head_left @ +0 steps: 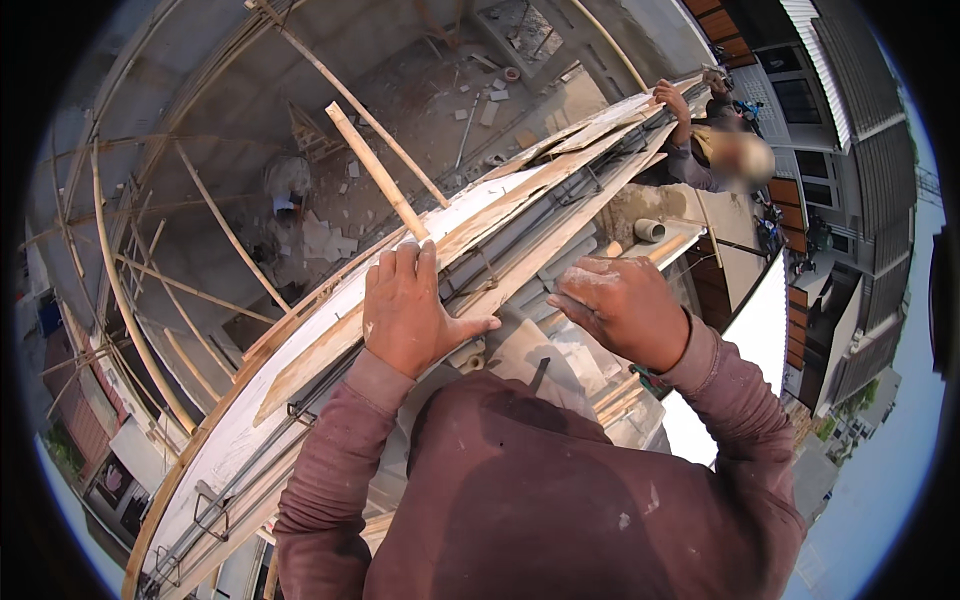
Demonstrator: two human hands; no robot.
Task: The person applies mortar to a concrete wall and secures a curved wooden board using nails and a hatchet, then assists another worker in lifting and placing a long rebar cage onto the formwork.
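Note:
My left hand [405, 305] rests on a long curved wooden board [470, 232], fingers stretched forward and thumb out to the side. Just beyond its fingertips stands the end of a pale wooden strut [375, 170]. Bent steel reinforcing bars [480, 265] run in the narrow gap beside the board. To the right, my right hand [625, 305] is raised with its fingers curled together. Whatever lies inside those fingers is hidden. A white sheet surface [325, 325] lies along the far side of the board.
A co-worker [700, 150] reaches onto the board's far right end. Bamboo poles [115, 250] criss-cross at the left. Far below, a floor [410, 120] is strewn with rubble. A grey pipe [650, 230] lies beyond my right hand; a white roof sheet [745, 330] slopes at the right.

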